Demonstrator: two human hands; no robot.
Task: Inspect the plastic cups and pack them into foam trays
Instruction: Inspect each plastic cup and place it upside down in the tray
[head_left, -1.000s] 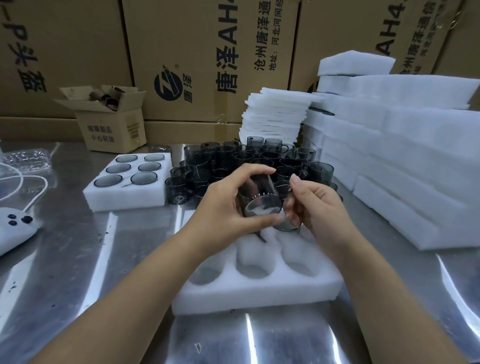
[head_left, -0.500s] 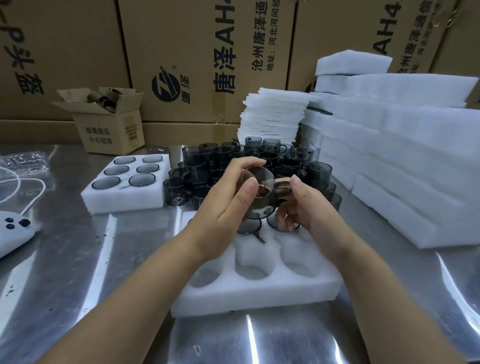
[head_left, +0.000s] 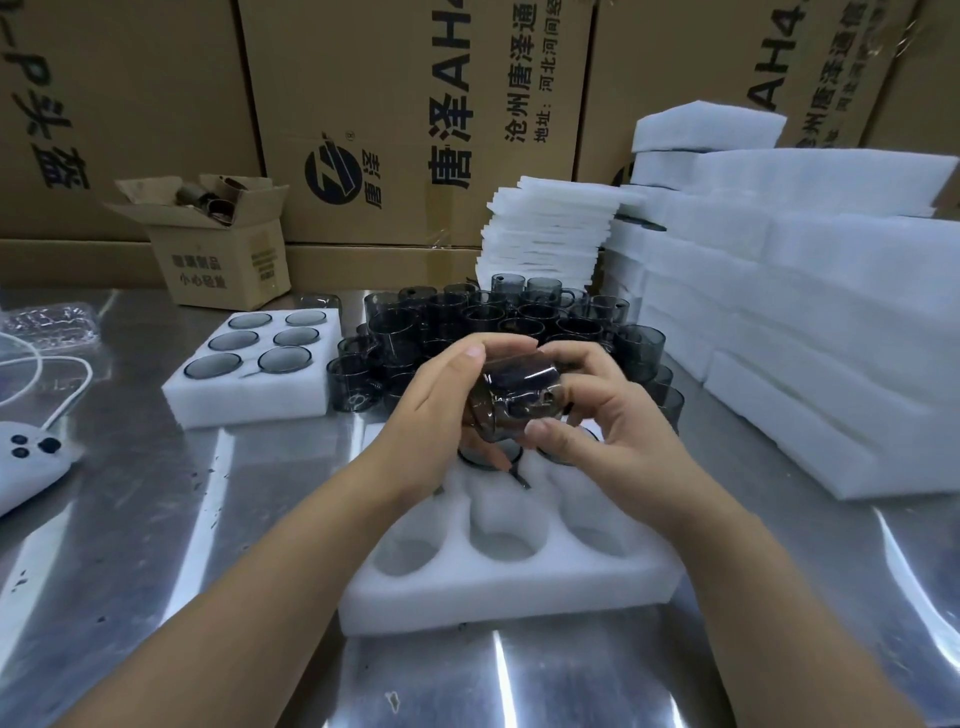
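Both hands, left (head_left: 441, 410) and right (head_left: 597, 415), grasp one smoky plastic cup (head_left: 519, 400), tilted for inspection above the near foam tray (head_left: 509, 577).

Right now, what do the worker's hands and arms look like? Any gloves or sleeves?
No gloves: the left hand and right hand are bare, nails short. The left forearm and right forearm are uncovered to the picture's edge; no sleeve, ring, watch or bracelet shows.

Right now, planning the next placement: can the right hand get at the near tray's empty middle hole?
Probably yes: nothing covers that hole and the right hand hovers over the tray, though gripping a cup.
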